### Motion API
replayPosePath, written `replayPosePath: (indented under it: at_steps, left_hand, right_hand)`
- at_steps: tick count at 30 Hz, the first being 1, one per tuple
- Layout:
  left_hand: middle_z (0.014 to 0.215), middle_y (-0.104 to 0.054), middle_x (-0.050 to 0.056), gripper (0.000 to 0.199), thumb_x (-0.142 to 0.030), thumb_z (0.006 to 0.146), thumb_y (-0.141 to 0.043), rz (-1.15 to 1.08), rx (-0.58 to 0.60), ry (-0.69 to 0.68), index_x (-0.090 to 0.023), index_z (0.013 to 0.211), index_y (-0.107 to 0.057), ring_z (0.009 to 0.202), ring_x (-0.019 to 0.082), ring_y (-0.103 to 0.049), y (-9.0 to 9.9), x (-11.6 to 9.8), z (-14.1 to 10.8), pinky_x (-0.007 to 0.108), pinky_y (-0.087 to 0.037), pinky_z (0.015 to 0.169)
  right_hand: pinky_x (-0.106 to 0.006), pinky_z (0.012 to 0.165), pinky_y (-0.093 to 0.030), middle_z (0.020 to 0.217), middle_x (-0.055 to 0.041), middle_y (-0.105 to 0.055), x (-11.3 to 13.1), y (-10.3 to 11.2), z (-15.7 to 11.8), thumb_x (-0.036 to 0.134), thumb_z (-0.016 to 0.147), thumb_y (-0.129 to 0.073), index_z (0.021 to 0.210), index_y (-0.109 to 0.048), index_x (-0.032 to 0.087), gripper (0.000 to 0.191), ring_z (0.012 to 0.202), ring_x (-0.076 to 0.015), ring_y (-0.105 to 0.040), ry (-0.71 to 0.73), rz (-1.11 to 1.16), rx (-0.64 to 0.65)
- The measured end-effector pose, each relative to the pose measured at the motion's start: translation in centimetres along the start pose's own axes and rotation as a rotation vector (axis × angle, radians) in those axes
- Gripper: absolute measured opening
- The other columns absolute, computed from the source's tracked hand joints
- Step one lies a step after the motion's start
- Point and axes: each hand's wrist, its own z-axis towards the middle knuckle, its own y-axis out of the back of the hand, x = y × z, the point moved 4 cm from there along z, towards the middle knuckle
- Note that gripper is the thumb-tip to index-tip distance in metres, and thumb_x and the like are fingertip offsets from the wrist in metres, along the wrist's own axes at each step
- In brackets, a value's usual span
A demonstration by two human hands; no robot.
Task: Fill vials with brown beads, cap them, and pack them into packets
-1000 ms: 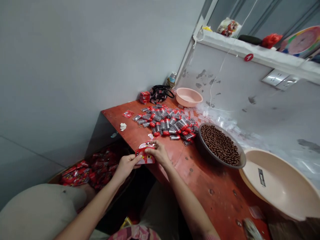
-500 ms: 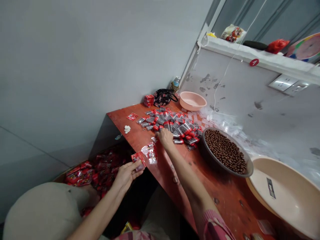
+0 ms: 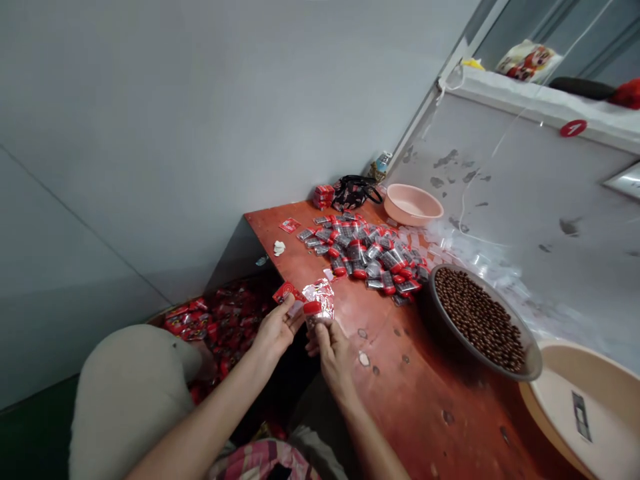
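Observation:
Pinched in my left hand (image 3: 276,328) is a red printed plastic sleeve (image 3: 289,292) with a see-through part. My right hand (image 3: 334,352) grips a small clear jar with a red lid (image 3: 314,311), lid end up and tilted. The jar is right beside the sleeve, over the table's front edge; whether they touch I cannot tell. More red-and-clear sleeves (image 3: 323,293) lie flat on the tabletop just behind the jar. Farther back is a heap of red-lidded jars (image 3: 373,252) with dark contents.
A grey basin (image 3: 533,375) full of brown balls stands right of the heap, near a cream basin (image 3: 545,417). Behind are a pink basin (image 3: 414,205), a dark bag (image 3: 350,195) and red packs (image 3: 323,196). Red packages (image 3: 240,320) fill a container below, left of the table.
My right hand has come back from the jar heap with a jar, close to my left hand. The left hand still holds the red sleeve. The camera view has turned left.

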Motion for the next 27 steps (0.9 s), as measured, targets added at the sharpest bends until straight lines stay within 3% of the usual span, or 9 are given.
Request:
replayPosePath:
  at_steps: [3, 9, 27]
  left_hand:
    - [0.063, -0.065, 0.005, 0.004, -0.01, 0.075, -0.057, -0.004, 0.007, -0.001, -0.011, 0.071, -0.058, 0.053, 0.013, -0.062, -0.5, 0.5, -0.3, 0.023, -0.054, 0.051]
    - [0.062, -0.065, 0.006, 0.004, -0.008, 0.074, -0.058, 0.044, -0.018, -0.033, -0.011, 0.071, -0.058, 0.055, 0.015, -0.063, -0.6, 0.8, -0.6, 0.026, -0.055, 0.055]
    - [0.057, -0.062, 0.003, 0.007, -0.012, 0.071, -0.062, 0.047, 0.094, -0.01, -0.011, 0.067, -0.056, 0.047, 0.011, -0.058, -1.3, 2.2, -0.9, 0.02, -0.048, 0.045]
  right_hand:
    - [-0.022, 0.044, -0.047, 0.067, -0.0007, -0.058, -0.6, -0.7, -0.9, 0.04, 0.082, -0.044, 0.088, -0.054, 0.018, 0.025, 0.05, -0.0112, -0.055, -0.029, 0.088, -0.08]
    - [-0.023, 0.047, -0.049, 0.074, -0.0028, -0.06, -0.7, 0.5, -1.2, 0.04, 0.083, -0.044, 0.094, -0.053, 0.018, 0.026, 0.054, -0.0126, -0.058, -0.04, 0.164, -0.12]
    - [-0.023, 0.046, -0.049, 0.073, -0.0024, -0.06, -1.4, 0.0, -1.8, 0.033, 0.083, -0.044, 0.095, -0.055, 0.018, 0.022, 0.051, -0.0118, -0.057, -0.001, 0.038, -0.151]
